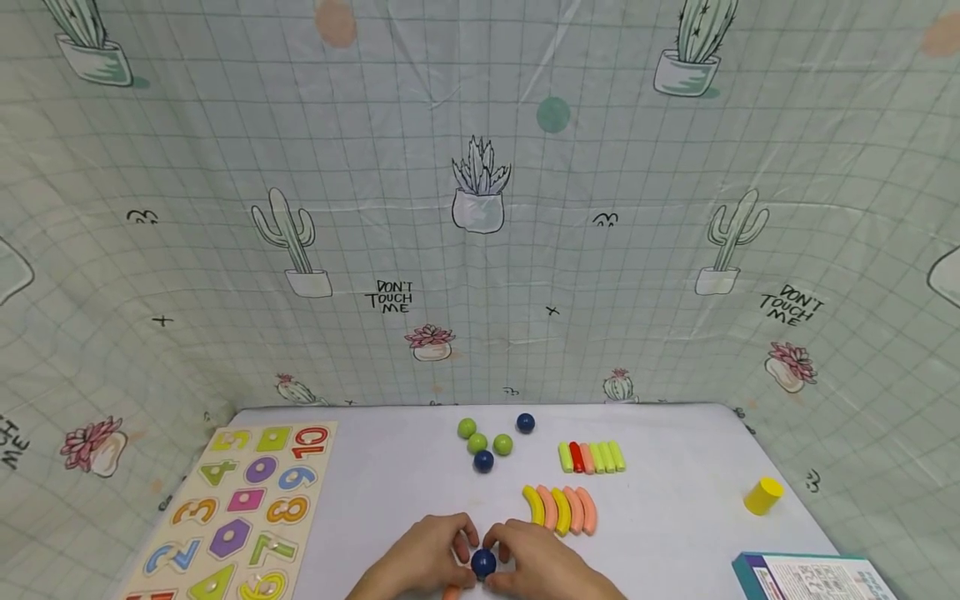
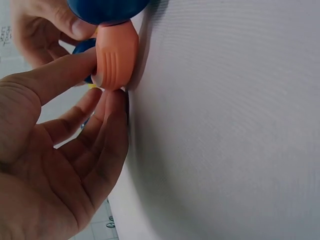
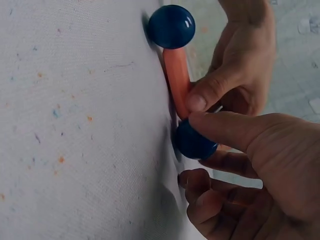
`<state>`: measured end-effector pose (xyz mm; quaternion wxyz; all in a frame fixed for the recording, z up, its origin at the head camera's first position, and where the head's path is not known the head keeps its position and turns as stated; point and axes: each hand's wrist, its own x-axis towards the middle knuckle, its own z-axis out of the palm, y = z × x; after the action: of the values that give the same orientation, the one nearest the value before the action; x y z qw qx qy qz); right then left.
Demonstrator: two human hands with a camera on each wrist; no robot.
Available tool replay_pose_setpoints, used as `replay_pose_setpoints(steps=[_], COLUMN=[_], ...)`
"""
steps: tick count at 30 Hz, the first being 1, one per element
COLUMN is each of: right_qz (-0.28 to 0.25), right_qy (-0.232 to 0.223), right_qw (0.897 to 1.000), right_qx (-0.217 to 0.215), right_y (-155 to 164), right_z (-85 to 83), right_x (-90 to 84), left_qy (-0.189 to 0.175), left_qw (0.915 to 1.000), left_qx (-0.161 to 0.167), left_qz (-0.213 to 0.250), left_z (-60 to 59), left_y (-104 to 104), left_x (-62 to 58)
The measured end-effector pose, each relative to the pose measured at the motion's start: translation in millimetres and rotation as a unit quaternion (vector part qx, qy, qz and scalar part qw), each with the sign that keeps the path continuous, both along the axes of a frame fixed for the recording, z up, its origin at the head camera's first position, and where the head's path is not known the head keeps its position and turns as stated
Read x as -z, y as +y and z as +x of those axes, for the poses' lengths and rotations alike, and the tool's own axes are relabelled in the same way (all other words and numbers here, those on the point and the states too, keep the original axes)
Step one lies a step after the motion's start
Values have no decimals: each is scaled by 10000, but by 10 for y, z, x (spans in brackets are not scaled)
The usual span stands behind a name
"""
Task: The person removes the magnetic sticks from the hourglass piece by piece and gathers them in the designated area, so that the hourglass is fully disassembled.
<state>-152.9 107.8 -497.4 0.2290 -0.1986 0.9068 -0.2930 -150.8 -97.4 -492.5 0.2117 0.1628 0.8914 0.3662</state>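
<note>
At the table's near edge my two hands meet around a small build. A dark blue ball [image 1: 483, 564] sits between the fingertips, and an orange rod [image 1: 451, 592] pokes out below it. In the right wrist view the orange rod [image 3: 177, 80] runs between a top blue ball [image 3: 171, 26] and a lower blue ball [image 3: 194, 141]. My right hand [image 3: 200, 131] pinches the lower ball. My left hand [image 2: 95, 87] pinches the ridged end of the orange rod [image 2: 116, 57] between thumb and fingers. Both hands, left [image 1: 459, 546] and right [image 1: 507, 546], hide most of the rod in the head view.
A number puzzle board [image 1: 240, 517] lies at the left. Green balls [image 1: 477, 442] and blue balls [image 1: 525, 422] sit mid-table, with a row of straight sticks [image 1: 592, 457] and curved pieces [image 1: 561, 508] to their right. A yellow cylinder [image 1: 763, 496] and a booklet [image 1: 813, 577] lie at the right.
</note>
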Motion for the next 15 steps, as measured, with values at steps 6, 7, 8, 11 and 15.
replay_pose_setpoints(steps=[6,7,8,11,15], right_qz=[-45,-53,-66,-113,-167], right_qy=[353,367,351,313,214], right_qw=[9990,9990,9992,9994,9996], right_qx=[-254,-237,-197,-86,-22], right_y=[-10,-12,-15,-25,-32], right_z=[13,18,22,34,39], right_x=[7,5,4,-1,-8], left_qy=[170,171,171,55,-103], left_qw=[9997,9997,9997,9998,9998], left_qx=[89,93,96,51,3], left_qz=[-117,-141,-169,-207,-162], left_z=[44,48,49,43,36], left_y=[-63,-72,-80,-90,-90], left_x=[-4,-8,-9,-9,0])
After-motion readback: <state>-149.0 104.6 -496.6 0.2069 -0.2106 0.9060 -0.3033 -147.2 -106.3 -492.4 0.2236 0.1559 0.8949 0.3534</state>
